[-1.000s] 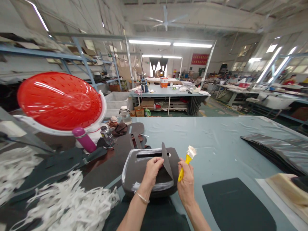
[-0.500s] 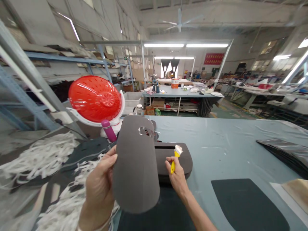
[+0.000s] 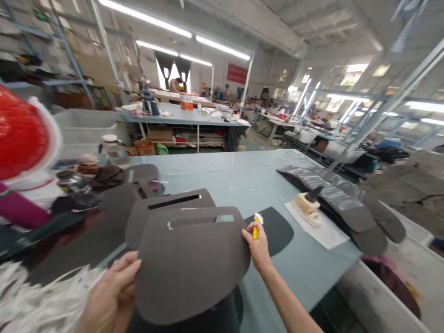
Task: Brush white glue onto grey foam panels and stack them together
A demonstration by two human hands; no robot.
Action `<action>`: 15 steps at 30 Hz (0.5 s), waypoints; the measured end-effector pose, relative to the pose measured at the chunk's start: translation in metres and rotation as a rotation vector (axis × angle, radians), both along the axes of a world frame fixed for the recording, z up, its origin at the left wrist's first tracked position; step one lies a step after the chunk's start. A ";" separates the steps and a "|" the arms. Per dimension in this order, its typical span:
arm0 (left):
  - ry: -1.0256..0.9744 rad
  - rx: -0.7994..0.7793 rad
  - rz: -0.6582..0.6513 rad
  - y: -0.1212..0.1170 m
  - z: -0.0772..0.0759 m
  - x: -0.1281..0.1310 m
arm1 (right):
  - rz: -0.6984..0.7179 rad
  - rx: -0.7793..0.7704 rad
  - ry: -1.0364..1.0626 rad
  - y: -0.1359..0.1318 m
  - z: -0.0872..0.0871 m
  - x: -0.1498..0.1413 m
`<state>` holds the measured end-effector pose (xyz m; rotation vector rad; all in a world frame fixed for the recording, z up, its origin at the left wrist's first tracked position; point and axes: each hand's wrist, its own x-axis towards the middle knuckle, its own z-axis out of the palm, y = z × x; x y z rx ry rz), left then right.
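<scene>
Left edge cropped the red colander (image 3: 21, 134) and magenta flask (image 3: 24, 209)
The near gray panel (image 3: 194, 268) partly hid the slotted panel (image 3: 138, 225) behind; the far red banner (image 3: 237, 73) bore lettering too small to read.

Left grip (image 3: 113, 290) and right grip (image 3: 257, 245), both pinched

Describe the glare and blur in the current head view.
Head view: the fluorescent tubes burn out to white; head view, right: the stacked dark panels catch glare; head view, lower left: the white strips are blurred; head view, center: the held gray panel looks matte.
</scene>
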<state>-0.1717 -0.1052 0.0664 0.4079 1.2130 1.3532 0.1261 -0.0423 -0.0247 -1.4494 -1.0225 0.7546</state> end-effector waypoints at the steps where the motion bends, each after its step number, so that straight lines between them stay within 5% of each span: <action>1: 0.012 0.001 -0.087 0.005 -0.015 0.018 | -0.037 -0.019 -0.085 -0.002 -0.010 0.027; 4: 0.044 -0.007 -0.321 0.013 -0.062 0.081 | -0.107 -0.091 -0.311 -0.008 -0.039 0.108; 7: 0.071 -0.036 -0.422 0.017 -0.114 0.150 | -0.151 -0.153 -0.490 -0.005 -0.065 0.182; 12: 0.167 -0.126 -0.331 0.040 -0.197 0.254 | -0.076 -0.158 -0.656 0.033 -0.102 0.280; 15: 0.228 -0.190 -0.210 0.060 -0.232 0.300 | 0.012 -0.149 -0.707 0.067 -0.123 0.323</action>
